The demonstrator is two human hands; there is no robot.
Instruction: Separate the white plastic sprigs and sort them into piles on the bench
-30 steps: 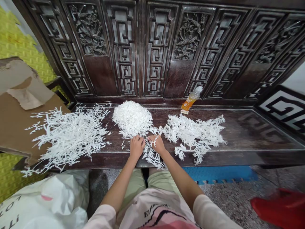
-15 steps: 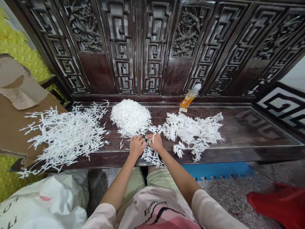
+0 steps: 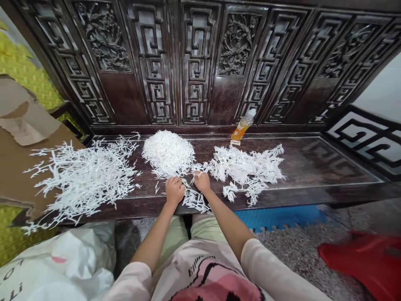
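Observation:
Between my hands, at the front edge of the bench, is a white branched plastic piece point(image 3: 196, 200) with thin twigs hanging over the edge. My left hand point(image 3: 174, 191) is closed around its left side, its fingers curled in. Just to the right, my right hand point(image 3: 201, 182) pinches at its upper twigs with thumb and fingers; the exact grip is partly hidden. Beyond them lies a mound of small white bits point(image 3: 168, 152). Bushy white branches with tufted ends point(image 3: 247, 165) lie to the right. A wide tangle of bare white branches point(image 3: 90, 175) spreads at the left.
A dark wooden bench point(image 3: 307, 163) carries the piles, with a carved back point(image 3: 125, 98) behind. An orange drink bottle point(image 3: 242, 127) stands at the rear. Cardboard point(image 3: 19, 171) lies at the left, a white sack point(image 3: 78, 259) below it. Something red point(image 3: 360, 259) is at the lower right.
My hands have moved slightly apart. The left fingers have curled tighter into a fist. The camera view has shifted a little; the piles look unchanged.

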